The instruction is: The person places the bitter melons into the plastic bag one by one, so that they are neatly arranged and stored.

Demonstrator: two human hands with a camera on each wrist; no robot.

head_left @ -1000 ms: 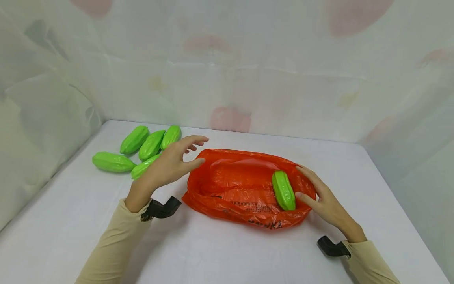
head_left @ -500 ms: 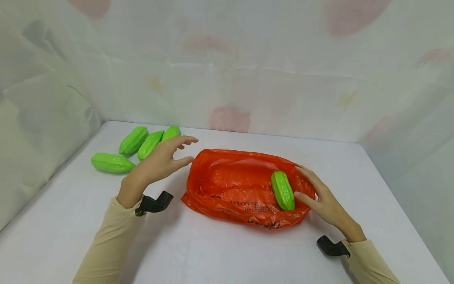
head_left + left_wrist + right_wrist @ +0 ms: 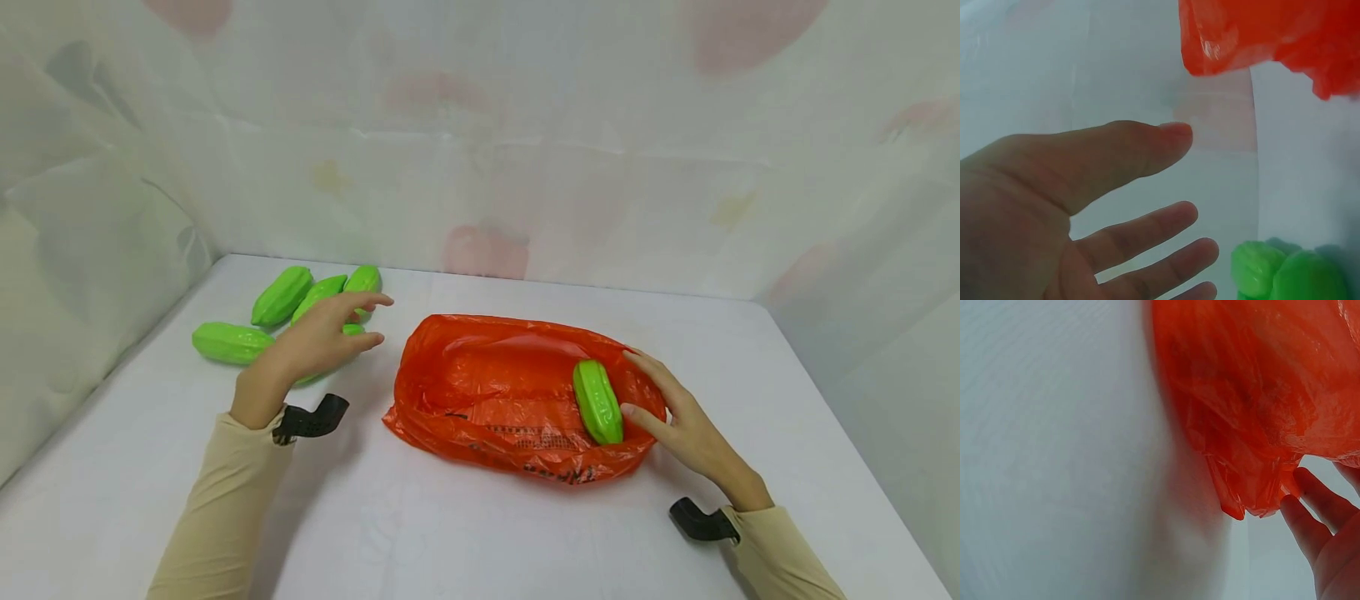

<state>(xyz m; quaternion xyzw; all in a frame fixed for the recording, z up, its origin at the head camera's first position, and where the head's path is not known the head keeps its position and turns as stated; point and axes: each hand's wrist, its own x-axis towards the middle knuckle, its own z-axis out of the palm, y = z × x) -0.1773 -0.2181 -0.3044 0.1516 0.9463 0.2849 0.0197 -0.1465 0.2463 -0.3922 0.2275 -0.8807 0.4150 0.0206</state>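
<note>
A red plastic bag (image 3: 495,375) lies spread with its mouth gaping, dark print along its front. Inside, at its right end, sits one glossy, ridged green fruit (image 3: 598,402). My right hand (image 3: 693,425) holds the bag's right rim, thumb over the inside edge and fingers outside. Left of the bag, my left hand (image 3: 311,333) hovers with thumb and fingers spread, nothing between them. Below and behind it lie several more green ridged fruits (image 3: 282,297), some partly covered by the hand. In the left wrist view, two green fruits (image 3: 1307,278) show beyond the fingers.
The white tabletop (image 3: 465,542) carries the bag and fruits. A pale patterned curtain (image 3: 570,167) hangs behind the table and along both sides. Another green fruit (image 3: 231,343) lies farthest left on the table.
My left hand has moved left, away from the bag and over the green fruits. My right hand, the bag and the fruit inside stay in place.
</note>
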